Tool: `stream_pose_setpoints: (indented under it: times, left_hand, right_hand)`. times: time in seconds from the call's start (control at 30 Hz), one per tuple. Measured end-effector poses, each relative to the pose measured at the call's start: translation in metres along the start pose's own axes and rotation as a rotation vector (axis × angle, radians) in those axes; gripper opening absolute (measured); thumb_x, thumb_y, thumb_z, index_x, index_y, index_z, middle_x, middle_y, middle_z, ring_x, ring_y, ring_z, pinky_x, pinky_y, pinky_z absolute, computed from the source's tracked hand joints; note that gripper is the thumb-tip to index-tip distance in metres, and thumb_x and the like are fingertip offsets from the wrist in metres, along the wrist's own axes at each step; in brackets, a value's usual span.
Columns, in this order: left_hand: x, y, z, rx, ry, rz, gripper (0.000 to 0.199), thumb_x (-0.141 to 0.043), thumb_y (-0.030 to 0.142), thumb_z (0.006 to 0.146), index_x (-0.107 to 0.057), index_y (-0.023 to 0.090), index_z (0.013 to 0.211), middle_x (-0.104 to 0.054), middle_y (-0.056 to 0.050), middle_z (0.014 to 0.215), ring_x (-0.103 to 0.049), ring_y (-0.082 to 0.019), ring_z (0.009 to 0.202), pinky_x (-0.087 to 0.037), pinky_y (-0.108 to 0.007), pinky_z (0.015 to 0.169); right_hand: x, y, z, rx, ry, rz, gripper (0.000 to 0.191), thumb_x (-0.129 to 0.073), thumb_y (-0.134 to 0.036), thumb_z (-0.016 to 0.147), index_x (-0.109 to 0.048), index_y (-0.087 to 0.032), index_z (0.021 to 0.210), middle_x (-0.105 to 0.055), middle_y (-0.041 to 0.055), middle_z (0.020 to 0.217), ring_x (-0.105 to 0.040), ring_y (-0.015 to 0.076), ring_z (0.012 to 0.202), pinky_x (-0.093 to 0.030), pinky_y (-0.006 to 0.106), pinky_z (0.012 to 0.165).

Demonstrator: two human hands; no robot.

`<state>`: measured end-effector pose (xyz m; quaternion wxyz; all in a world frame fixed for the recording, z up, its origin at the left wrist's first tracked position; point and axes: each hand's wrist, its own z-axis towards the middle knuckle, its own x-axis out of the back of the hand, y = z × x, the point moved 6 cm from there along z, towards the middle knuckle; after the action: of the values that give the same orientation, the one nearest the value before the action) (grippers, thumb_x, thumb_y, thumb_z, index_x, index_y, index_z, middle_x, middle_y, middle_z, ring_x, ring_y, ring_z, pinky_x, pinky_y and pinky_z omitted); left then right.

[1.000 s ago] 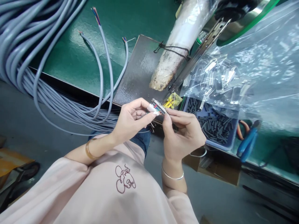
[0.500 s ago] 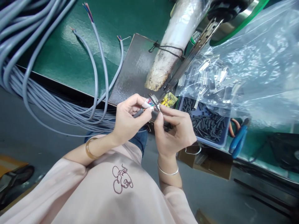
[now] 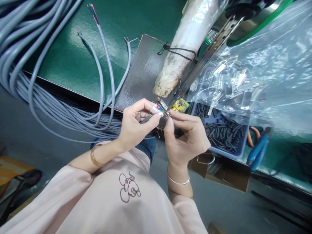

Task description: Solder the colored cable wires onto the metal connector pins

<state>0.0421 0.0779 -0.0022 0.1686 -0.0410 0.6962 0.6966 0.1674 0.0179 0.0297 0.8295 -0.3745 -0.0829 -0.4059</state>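
Note:
A small metal connector (image 3: 162, 104) with thin coloured wires sits between my two hands, just below the tip of a soldering iron-like tool (image 3: 187, 78). My left hand (image 3: 136, 125) is closed, thumb and fingers pinching the wires beside the connector; a dark sleeve on the cable (image 3: 146, 119) shows by its palm. My right hand (image 3: 186, 138) pinches the connector's right end between thumb and fingertips. Behind the right fingertips lies a yellow sponge-like piece (image 3: 181, 105). The fingertips partly hide the wire ends.
Grey cables (image 3: 31, 87) hang in a thick bundle at the left. A wrapped white roll (image 3: 180, 45) lies over a dark plate (image 3: 138, 68). At the right are a blue tray (image 3: 240, 152) of black sleeves, a plastic bag (image 3: 280, 71) with metal parts, and blue-handled pliers (image 3: 259, 151).
The view has shifted slightly, so the bench items appear farther right. Both hands keep their pinch, with the connector slightly turned between them.

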Motion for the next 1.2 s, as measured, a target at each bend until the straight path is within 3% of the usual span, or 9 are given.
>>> stream_pose_setpoints:
  times: [0.13, 0.3, 0.37, 0.5, 0.53, 0.7, 0.93, 1.2]
  left_hand:
    - [-0.002, -0.006, -0.005, 0.073, -0.093, -0.068, 0.015, -0.075, 0.014, 0.079, -0.06, 0.011, 0.076, -0.064, -0.001, 0.075, -0.053, -0.001, 0.052, -0.041, -0.01, 0.046]
    - [-0.005, -0.009, -0.012, 0.107, -0.155, -0.147, 0.016, -0.078, 0.007, 0.074, -0.063, 0.011, 0.075, -0.064, -0.001, 0.075, -0.055, -0.002, 0.053, -0.043, -0.01, 0.047]
    - [-0.006, -0.008, -0.012, 0.104, -0.162, -0.14, 0.016, -0.078, 0.008, 0.075, -0.063, 0.011, 0.075, -0.064, -0.001, 0.075, -0.055, -0.002, 0.054, -0.044, -0.01, 0.047]
    - [0.0, -0.004, -0.01, 0.09, -0.121, -0.095, 0.017, -0.076, 0.013, 0.078, -0.059, 0.011, 0.075, -0.065, -0.002, 0.076, -0.053, -0.002, 0.053, -0.041, -0.01, 0.046]
    - [0.001, -0.004, -0.009, 0.094, -0.108, -0.088, 0.018, -0.076, 0.014, 0.078, -0.058, 0.011, 0.076, -0.065, -0.002, 0.075, -0.053, -0.002, 0.052, -0.04, -0.011, 0.045]
    - [0.003, -0.003, -0.008, 0.086, -0.072, -0.063, 0.018, -0.074, 0.018, 0.077, -0.057, 0.012, 0.075, -0.063, -0.001, 0.073, -0.048, -0.002, 0.049, -0.037, -0.012, 0.043]
    - [0.002, 0.002, -0.003, -0.028, 0.025, 0.072, 0.012, -0.068, 0.016, 0.078, -0.058, 0.013, 0.073, -0.059, 0.0, 0.07, -0.049, -0.003, 0.053, -0.036, -0.014, 0.046]
    - [0.001, 0.003, 0.001, -0.081, 0.027, 0.117, 0.012, -0.067, 0.017, 0.078, -0.058, 0.014, 0.072, -0.059, 0.0, 0.072, -0.045, -0.002, 0.051, -0.033, -0.015, 0.045]
  right_hand:
    - [0.007, 0.007, -0.003, -0.176, -0.022, 0.145, 0.015, -0.071, -0.005, 0.087, -0.062, -0.017, 0.088, -0.076, 0.0031, 0.094, -0.074, 0.014, 0.083, -0.057, 0.022, 0.064]
    - [0.007, 0.0, -0.007, -0.111, -0.16, 0.139, 0.02, -0.073, -0.002, 0.084, -0.061, -0.017, 0.088, -0.074, -0.0004, 0.091, -0.071, 0.0106, 0.081, -0.056, 0.02, 0.065]
    - [0.01, 0.0, -0.008, -0.059, -0.096, 0.084, 0.021, -0.073, 0.0, 0.083, -0.061, -0.016, 0.089, -0.073, -0.0007, 0.088, -0.07, 0.01, 0.079, -0.055, 0.02, 0.065]
    - [0.028, 0.009, -0.011, -0.031, 0.232, 0.052, 0.021, -0.072, 0.0, 0.082, -0.064, -0.016, 0.092, -0.069, -0.0008, 0.083, -0.069, 0.0123, 0.067, -0.055, 0.024, 0.057]
    - [0.029, 0.01, -0.011, -0.043, 0.251, 0.056, 0.02, -0.072, -0.001, 0.082, -0.065, -0.016, 0.092, -0.069, -0.001, 0.082, -0.07, 0.0131, 0.069, -0.057, 0.025, 0.059]
    - [0.009, 0.002, -0.007, -0.042, -0.044, 0.038, 0.017, -0.073, -0.002, 0.084, -0.063, -0.015, 0.089, -0.075, 0.0034, 0.096, -0.073, 0.012, 0.091, -0.06, 0.025, 0.081]
    - [0.003, -0.014, -0.001, 0.114, -0.006, -0.12, 0.019, -0.072, -0.002, 0.084, -0.057, -0.014, 0.084, -0.076, 0.007, 0.094, -0.073, 0.0103, 0.085, -0.058, 0.02, 0.079]
    - [0.002, -0.005, 0.001, 0.053, 0.019, -0.059, 0.018, -0.072, -0.003, 0.085, -0.058, -0.015, 0.084, -0.077, 0.006, 0.095, -0.074, 0.0136, 0.087, -0.06, 0.024, 0.079]
